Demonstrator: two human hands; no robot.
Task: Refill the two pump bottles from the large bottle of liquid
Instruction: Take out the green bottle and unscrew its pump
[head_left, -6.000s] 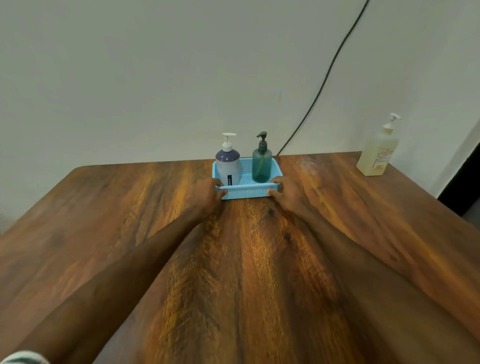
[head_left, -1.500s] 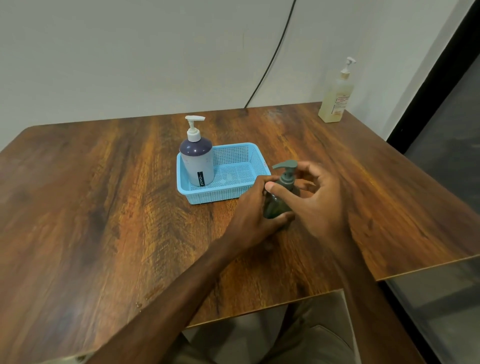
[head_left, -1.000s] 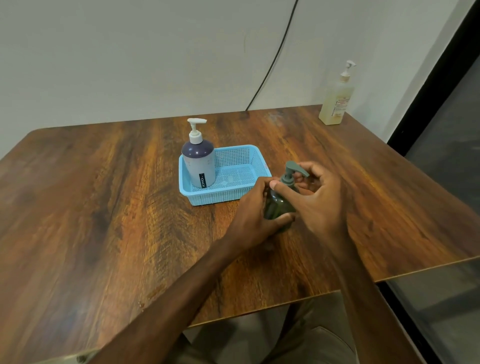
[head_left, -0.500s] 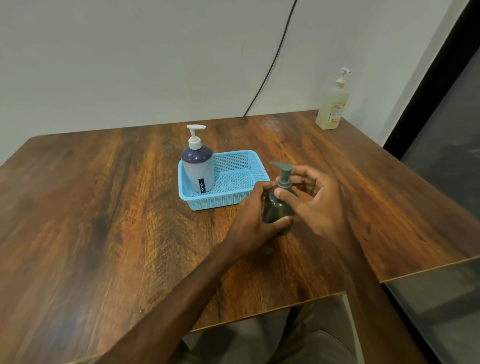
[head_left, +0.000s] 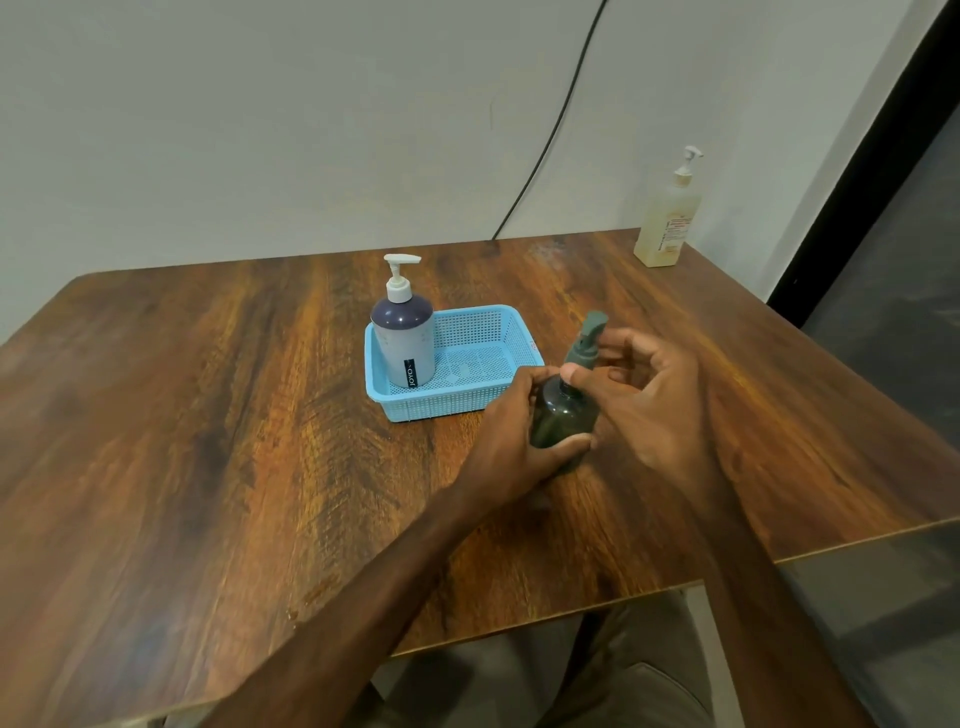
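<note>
Beside the blue basket (head_left: 441, 406), left hand (head_left: 511, 439) grips the green bottle (head_left: 563, 415), right hand (head_left: 657, 405) pinches its pump (head_left: 586, 345).

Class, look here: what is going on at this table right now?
A person's left hand grips the dark green pump bottle on the table, while the right hand pinches its pump neck, seemingly to unscrew it. The purple pump bottle stands in the blue basket. The large bottle stands untouched at the far corner.

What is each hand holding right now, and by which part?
The left hand grips the dark green pump bottle round its body; the right hand pinches it at the neck, below the pump.
</note>
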